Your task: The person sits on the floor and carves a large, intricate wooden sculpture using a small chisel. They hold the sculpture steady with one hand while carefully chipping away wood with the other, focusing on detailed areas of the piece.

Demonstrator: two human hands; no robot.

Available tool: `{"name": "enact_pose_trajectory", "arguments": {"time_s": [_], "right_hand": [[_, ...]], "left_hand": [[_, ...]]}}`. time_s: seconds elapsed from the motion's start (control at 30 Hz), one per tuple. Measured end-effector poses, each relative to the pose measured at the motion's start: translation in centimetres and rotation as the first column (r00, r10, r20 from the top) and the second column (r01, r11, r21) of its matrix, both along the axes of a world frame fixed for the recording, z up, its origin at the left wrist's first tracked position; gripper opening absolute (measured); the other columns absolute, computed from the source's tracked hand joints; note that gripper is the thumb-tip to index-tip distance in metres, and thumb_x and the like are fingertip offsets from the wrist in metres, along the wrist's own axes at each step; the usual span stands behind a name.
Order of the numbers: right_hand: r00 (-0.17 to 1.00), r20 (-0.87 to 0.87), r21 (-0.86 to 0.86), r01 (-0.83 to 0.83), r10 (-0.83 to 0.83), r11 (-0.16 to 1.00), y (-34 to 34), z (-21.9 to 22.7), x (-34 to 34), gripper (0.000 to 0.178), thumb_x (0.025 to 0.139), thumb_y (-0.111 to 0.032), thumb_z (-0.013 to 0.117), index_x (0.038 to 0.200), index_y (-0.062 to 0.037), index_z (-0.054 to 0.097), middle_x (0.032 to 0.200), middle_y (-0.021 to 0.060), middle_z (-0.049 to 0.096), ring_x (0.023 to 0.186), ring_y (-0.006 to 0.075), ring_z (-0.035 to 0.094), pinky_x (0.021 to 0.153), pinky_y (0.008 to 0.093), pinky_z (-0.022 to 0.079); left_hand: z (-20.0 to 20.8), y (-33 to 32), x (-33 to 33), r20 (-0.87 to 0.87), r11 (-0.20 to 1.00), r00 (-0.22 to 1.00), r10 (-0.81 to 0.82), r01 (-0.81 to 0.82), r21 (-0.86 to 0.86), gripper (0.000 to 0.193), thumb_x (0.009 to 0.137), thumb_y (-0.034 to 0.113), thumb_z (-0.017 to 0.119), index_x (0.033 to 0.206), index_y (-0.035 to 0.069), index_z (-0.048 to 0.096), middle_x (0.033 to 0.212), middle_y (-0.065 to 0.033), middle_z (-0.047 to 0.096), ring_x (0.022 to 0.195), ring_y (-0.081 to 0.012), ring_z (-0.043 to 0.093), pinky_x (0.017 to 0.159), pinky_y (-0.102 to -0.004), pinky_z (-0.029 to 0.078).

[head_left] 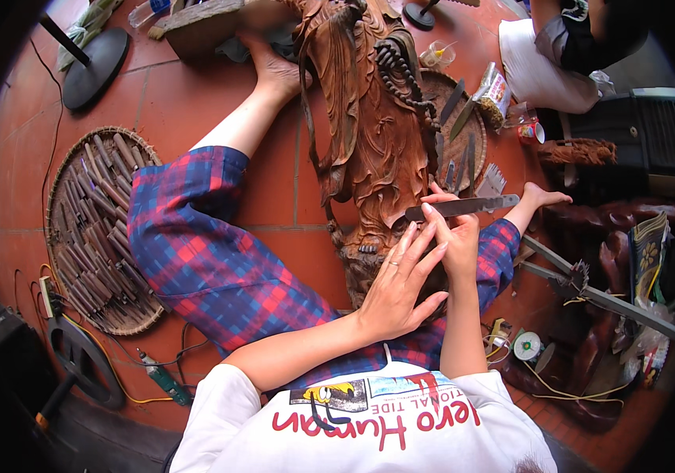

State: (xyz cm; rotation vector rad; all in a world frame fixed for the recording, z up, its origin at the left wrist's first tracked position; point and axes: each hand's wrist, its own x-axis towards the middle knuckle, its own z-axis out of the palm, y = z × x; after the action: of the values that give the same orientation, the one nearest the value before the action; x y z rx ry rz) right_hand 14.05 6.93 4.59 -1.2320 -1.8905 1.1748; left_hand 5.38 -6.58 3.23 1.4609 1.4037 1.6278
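A carved reddish-brown wooden statue (365, 118) of a robed figure with a string of beads lies between my legs, its foot end toward me. My right hand (459, 243) is closed around a long, flat, dark metal blade (471, 206), which points left across the lower robe. My left hand (402, 280) lies with its fingers stretched out by the statue's foot, its fingertips close to the blade's left end. Whether those fingertips press on the wood or the blade, I cannot tell. The two hands overlap slightly at the fingers.
At left is a round woven tray (55, 213) full of carving chisels (101, 229). Another tray (475, 142) with flat blades sits right of the statue. A green rotary tool (162, 378) lies lower left. A metal bar clamp (621, 299) is at right; another person's sleeve (550, 67) shows upper right.
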Motion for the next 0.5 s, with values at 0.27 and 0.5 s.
{"name": "enact_pose_trajectory", "arguments": {"time_s": [0.27, 0.5], "right_hand": [[0.997, 0.050, 0.009, 0.052, -0.053, 0.999, -1.8, 0.8, -1.6, 0.010, 0.090, -0.006, 0.074, 0.095, 0.0023, 0.073, 0.098, 0.0075, 0.074, 0.113, 0.0205, 0.067, 0.093, 0.0324, 0.051], [0.984, 0.179, -0.096, 0.002, 0.015, 0.995, -1.3, 0.3, -0.9, 0.010, 0.089, -0.007, 0.076, 0.093, 0.0023, 0.073, 0.084, 0.0052, 0.072, 0.099, 0.0177, 0.069, 0.086, 0.0327, 0.053]], "left_hand": [[0.0, 0.5, -0.1, 0.096, 0.999, 0.994, -0.054, 0.054, 0.006, 0.081, 0.091, 0.027, 0.071, 0.158, 0.009, 0.029, 0.166, -0.0252, 0.014, 0.150, -0.0536, 0.014, 0.121, -0.0583, 0.020], [0.8, -0.1, -0.4, 0.135, 0.995, 0.990, -0.029, 0.041, -0.087, 0.077, 0.093, 0.027, 0.069, 0.156, 0.005, 0.031, 0.165, -0.0253, 0.018, 0.150, -0.0527, 0.015, 0.121, -0.0548, 0.023]]}}
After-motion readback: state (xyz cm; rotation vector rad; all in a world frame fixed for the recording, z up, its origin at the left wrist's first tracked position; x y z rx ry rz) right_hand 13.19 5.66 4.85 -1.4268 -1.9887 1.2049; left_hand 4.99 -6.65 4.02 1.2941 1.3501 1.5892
